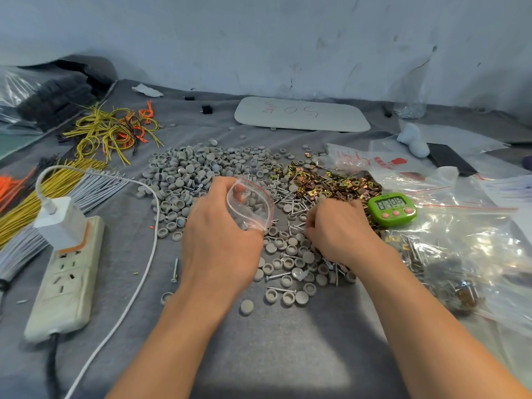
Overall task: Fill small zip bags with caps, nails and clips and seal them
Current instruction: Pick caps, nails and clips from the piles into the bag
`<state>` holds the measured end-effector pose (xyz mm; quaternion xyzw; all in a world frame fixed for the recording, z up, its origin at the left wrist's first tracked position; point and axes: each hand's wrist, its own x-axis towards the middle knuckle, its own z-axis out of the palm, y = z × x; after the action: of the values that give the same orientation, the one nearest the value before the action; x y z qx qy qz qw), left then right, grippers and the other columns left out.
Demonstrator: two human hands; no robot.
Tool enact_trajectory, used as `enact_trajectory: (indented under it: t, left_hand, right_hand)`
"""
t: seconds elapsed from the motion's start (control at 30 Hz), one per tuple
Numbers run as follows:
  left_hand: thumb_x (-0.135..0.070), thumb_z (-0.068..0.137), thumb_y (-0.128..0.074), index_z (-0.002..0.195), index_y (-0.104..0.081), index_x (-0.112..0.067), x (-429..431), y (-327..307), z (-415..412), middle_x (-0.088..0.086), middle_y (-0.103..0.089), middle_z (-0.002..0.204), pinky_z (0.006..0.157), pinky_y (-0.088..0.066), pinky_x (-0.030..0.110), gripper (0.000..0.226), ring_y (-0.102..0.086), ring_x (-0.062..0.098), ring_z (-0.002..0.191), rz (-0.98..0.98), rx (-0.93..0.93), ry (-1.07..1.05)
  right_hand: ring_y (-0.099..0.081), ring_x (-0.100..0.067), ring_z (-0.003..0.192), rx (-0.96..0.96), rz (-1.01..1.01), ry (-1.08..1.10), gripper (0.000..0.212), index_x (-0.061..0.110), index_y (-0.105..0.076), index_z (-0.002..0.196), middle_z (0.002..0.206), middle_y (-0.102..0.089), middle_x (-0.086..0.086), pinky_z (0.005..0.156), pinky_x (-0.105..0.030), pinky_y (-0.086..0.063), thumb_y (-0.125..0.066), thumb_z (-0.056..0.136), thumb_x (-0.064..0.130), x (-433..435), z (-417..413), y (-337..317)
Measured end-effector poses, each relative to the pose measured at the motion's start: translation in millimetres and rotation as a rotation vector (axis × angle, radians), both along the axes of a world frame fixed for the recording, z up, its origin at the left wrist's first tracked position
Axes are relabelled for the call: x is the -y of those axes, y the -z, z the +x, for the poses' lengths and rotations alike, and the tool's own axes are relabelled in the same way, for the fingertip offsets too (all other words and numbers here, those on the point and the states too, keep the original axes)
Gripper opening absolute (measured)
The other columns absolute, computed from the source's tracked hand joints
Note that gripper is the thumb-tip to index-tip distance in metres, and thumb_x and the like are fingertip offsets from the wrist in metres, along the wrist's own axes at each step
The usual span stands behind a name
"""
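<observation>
My left hand grips a small clear zip bag with a red seal line, its mouth held open toward the right; a few grey caps lie inside. My right hand has its fingers curled down among loose screws and caps; what they pinch is hidden. A big heap of grey caps lies ahead on the left. Silver screws are scattered in the middle. A pile of brass-coloured clips lies ahead on the right.
A green timer sits right of my right hand. Filled and empty zip bags crowd the right side. A power strip with a white charger and cable lies left, beside bundles of yellow and grey wires. A white board lies at the back.
</observation>
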<state>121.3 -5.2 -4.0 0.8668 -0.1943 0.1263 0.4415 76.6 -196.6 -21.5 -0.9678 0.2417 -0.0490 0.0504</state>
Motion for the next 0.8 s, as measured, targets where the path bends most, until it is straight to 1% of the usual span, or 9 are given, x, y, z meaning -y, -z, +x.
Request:
enact_trajectory:
  t: [0.1,0.23,0.4,0.5,0.53,0.6,0.63,0.73,0.8]
  left_hand:
    - [-0.021,0.08,-0.075,0.108,-0.051,-0.041,1,0,0,-0.014,-0.063,0.097,0.064,-0.037,0.029,0.042,-0.058,0.014,0.086,0.005,-0.009,0.012]
    - [-0.021,0.079,-0.074,0.106,-0.051,-0.041,1,0,-1,-0.012,-0.064,0.096,0.07,-0.039,0.034,0.041,-0.058,0.018,0.087,0.006,-0.005,0.013]
    - [-0.02,0.077,-0.076,0.1,-0.047,-0.044,1,2,-2,-0.016,-0.061,0.091,0.061,-0.036,0.026,0.044,-0.055,0.01,0.081,0.027,0.009,0.019]
    - [-0.022,0.078,-0.077,0.1,-0.046,-0.046,1,3,-2,-0.017,-0.06,0.091,0.061,-0.033,0.019,0.045,-0.052,0.003,0.08,0.033,0.014,0.022]
    - [-0.023,0.079,-0.077,0.102,-0.047,-0.045,2,3,-2,-0.016,-0.06,0.092,0.061,-0.034,0.021,0.044,-0.053,0.005,0.081,0.035,0.015,0.029]
    - [-0.025,0.079,-0.077,0.103,-0.048,-0.044,4,3,-2,-0.015,-0.061,0.094,0.063,-0.036,0.028,0.042,-0.054,0.012,0.084,0.049,0.029,0.048]
    - [-0.024,0.078,-0.077,0.104,-0.048,-0.044,5,3,-3,-0.015,-0.061,0.094,0.063,-0.036,0.027,0.044,-0.053,0.011,0.083,0.058,0.039,0.06]
    - [-0.025,0.075,-0.081,0.105,-0.047,-0.045,11,3,-6,-0.016,-0.058,0.094,0.066,-0.031,0.013,0.049,-0.049,0.008,0.081,0.087,0.071,0.103]
    - [-0.028,0.076,-0.081,0.105,-0.046,-0.046,15,4,-8,-0.017,-0.058,0.094,0.067,-0.032,0.013,0.049,-0.051,0.009,0.084,0.098,0.074,0.128]
  right_hand:
    - [-0.061,-0.023,0.083,-0.004,-0.095,0.0,0.01,0.023,-0.07,0.081,0.079,-0.066,0.004,0.1,-0.044,-0.031,-0.066,0.09,0.02,0,0,-3]
    - [-0.044,-0.016,0.061,-0.013,-0.139,-0.025,0.023,0.021,-0.058,0.065,0.063,-0.053,0.004,0.086,-0.042,-0.025,-0.061,0.085,0.012,-9,4,-3]
    - [-0.06,-0.026,0.09,-0.063,-0.015,-0.018,0.013,0.021,-0.071,0.088,0.082,-0.065,0.002,0.097,-0.044,-0.029,-0.06,0.094,0.017,-2,-2,0]
    - [-0.062,-0.022,0.091,0.012,0.077,-0.005,0.015,0.023,-0.068,0.088,0.086,-0.067,0.004,0.099,-0.043,-0.031,-0.059,0.1,0.023,-1,-7,-4]
    - [-0.062,-0.017,0.085,0.107,0.176,0.008,0.017,0.026,-0.066,0.087,0.083,-0.067,0.007,0.097,-0.041,-0.036,-0.059,0.102,0.026,-1,-10,-6]
    - [-0.055,-0.005,0.064,0.332,0.512,0.034,0.02,0.026,-0.064,0.082,0.072,-0.064,0.013,0.076,-0.031,-0.045,-0.062,0.102,0.027,0,-19,-10]
    - [-0.05,-0.003,0.057,0.429,0.709,0.039,0.021,0.023,-0.065,0.081,0.067,-0.06,0.015,0.067,-0.028,-0.043,-0.063,0.102,0.026,-2,-24,-13]
    - [-0.044,-0.009,0.063,0.591,1.188,-0.042,0.023,0.021,-0.066,0.081,0.066,-0.053,0.008,0.071,-0.029,-0.037,-0.061,0.102,0.018,-9,-35,-26]
    - [-0.046,-0.011,0.066,0.653,1.378,-0.107,0.024,0.02,-0.07,0.081,0.07,-0.054,0.002,0.072,-0.027,-0.038,-0.06,0.102,0.012,-18,-37,-32]
